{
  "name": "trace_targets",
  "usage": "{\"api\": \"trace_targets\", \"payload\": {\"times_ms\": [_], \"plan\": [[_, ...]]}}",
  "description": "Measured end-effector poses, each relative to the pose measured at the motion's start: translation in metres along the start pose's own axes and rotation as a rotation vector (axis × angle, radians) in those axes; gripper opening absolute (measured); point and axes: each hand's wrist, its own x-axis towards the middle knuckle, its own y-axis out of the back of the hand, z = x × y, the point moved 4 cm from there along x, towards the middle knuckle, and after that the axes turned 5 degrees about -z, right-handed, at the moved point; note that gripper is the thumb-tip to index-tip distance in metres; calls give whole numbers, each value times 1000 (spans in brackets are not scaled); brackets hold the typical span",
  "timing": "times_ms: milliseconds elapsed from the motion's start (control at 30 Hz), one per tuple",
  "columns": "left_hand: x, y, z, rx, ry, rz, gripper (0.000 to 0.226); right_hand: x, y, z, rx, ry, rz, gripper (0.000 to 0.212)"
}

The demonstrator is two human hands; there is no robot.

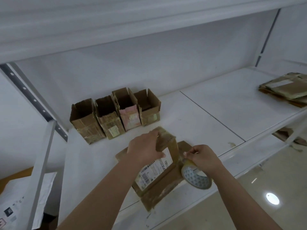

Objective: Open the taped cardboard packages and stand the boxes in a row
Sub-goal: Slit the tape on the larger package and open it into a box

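Several opened cardboard boxes (114, 113) stand side by side in a row at the back left of the white shelf (216, 117). In front of them lies a taped cardboard package (159, 173) with a white shipping label on top. My left hand (144, 150) grips the far end of this package, fingers curled over its edge. My right hand (201, 158) pinches the loose end of clear tape just right of the package, and a roll of tape (196, 177) hangs below that hand.
A pile of flattened taped packages (285, 90) lies at the far right of the shelf. A grey perforated upright (31, 100) runs down the left. White mailer bags (15, 205) lie at lower left. More cardboard (285, 134) sits under the shelf at right.
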Motion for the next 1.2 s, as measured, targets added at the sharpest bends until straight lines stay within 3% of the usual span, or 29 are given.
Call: {"api": "trace_targets", "payload": {"times_ms": [167,400,500,633,833,1033,1133,1200], "plan": [[9,4,12,163,-139,-23,65,-6,9,3,106,7,1,22],[1,15,12,114,-181,-75,69,-20,18,-4,77,31,-243,17],[0,8,29,34,-55,38,76,-17,28,-6,154,64,-159,17],[-7,-12,52,38,44,232,62,-12,32,-5,198,61,-38,20],[-11,-16,51,33,-210,199,28,-4,42,3,326,50,419,24],[-26,-5,12,34,-460,68,31,2,26,-16,365,114,374,24],[-28,-5,-13,-27,-492,-1,31,4,10,-28,355,139,258,20],[-30,-10,-27,-70,-491,36,41,3,-3,-36,391,151,175,20]]}}
